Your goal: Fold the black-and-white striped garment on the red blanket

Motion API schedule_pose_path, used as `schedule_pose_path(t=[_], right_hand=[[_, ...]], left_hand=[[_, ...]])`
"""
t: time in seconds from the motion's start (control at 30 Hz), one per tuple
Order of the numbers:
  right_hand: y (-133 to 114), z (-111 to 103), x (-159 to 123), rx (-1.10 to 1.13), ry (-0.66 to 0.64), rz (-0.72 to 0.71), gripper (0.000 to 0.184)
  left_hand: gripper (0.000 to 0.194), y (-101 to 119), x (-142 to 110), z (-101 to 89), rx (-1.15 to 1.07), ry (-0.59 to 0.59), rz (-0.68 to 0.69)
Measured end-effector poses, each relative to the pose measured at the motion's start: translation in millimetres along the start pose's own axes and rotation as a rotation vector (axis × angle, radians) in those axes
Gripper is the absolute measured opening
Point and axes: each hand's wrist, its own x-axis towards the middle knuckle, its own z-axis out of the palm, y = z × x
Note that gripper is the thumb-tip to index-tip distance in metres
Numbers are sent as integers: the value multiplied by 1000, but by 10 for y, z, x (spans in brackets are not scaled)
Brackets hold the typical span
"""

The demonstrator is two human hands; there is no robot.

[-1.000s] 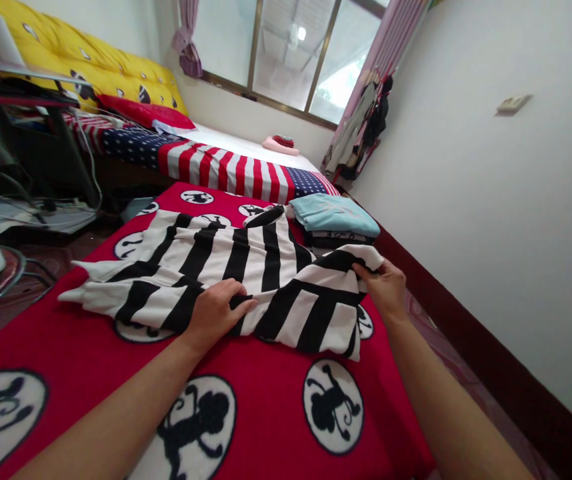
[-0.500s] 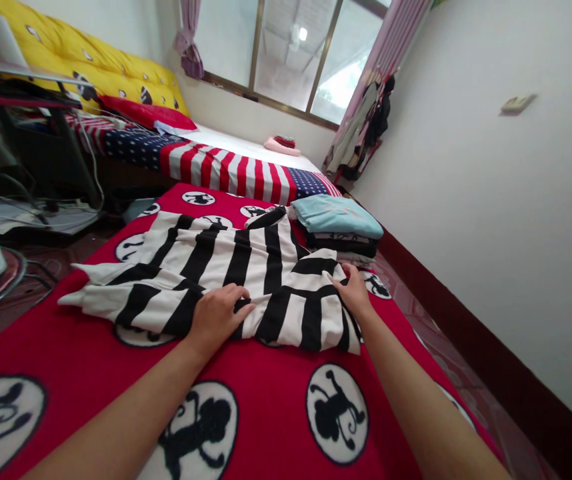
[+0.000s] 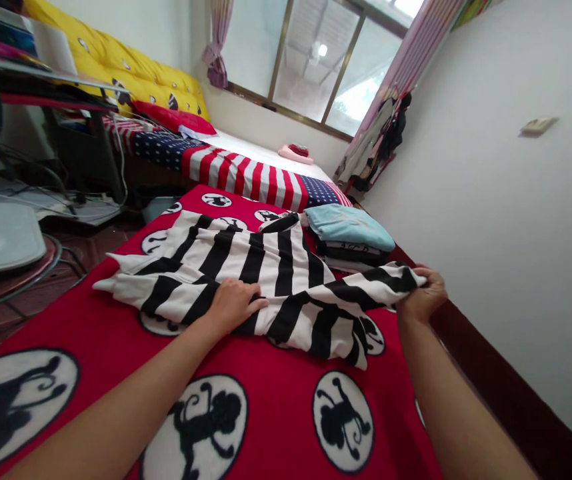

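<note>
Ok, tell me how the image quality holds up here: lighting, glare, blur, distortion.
Head view: the wide-angle lens tilts and stretches the room, so the wall and red blanket lean steeply. Head view: the window is brightest, with glare washing out its panes. Head view: the black-and-white striped garment and right hand look fairly sharp, under soft light without hard shadows.

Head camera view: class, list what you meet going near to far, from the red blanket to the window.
red monkey-print blanket → black-and-white striped garment → folded light-blue garment → stars-and-stripes bedspread → window
</note>
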Motion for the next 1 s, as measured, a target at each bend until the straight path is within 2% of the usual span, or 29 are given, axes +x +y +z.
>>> schedule_pose_path(t=[0.1,0.2,0.33,0.43,0.5,0.57,0.63,0.67,0.73,0.77,0.8,0.83,0.9,0.97,1.0], right_hand=[[49,-152,41,3,56,-82,11],[155,-366,7,-50,-14,-155,12],[348,-652,-107,-280,-131,-172,25],[519,-763,-193,-439,-276,-54,34],[617,-742,-213,-363,-318,121,34],[626,-637,-190,-200,-303,299,36],[452,-477,-145,-42,-222,355,36],[279,-394,-130,17,-172,315,35],[-223,-249,-143,130,-94,136,29],[-523,-196,-179,175,-121,22,28],[-827,-156,-233,215,-188,-96,28],[-1112,-130,-303,247,-313,-211,28],[-1533,-106,-467,315,-643,-421,32],[-1665,-104,-630,369,-835,-479,36],[-1619,-106,-701,373,-867,-441,36]], left_hand=[[48,-163,141,-81,11,-83,102],[50,-361,215,-123,21,-89,176],[52,-515,213,-55,76,-34,159],[49,-503,179,3,92,46,148],[41,-457,141,-1,81,101,152],[30,-394,89,-39,43,164,151],[22,-314,27,-96,-74,230,116],[21,-268,-5,-129,-178,264,78],[25,-178,-67,-210,-484,328,-56],[30,-143,-97,-259,-680,346,-141],[39,-119,-128,-313,-895,348,-226],[49,-113,-159,-371,-1114,333,-302],[65,-158,-229,-484,-1488,276,-410],[69,-267,-302,-563,-1690,272,-508],[68,-333,-337,-582,-1729,289,-564]])
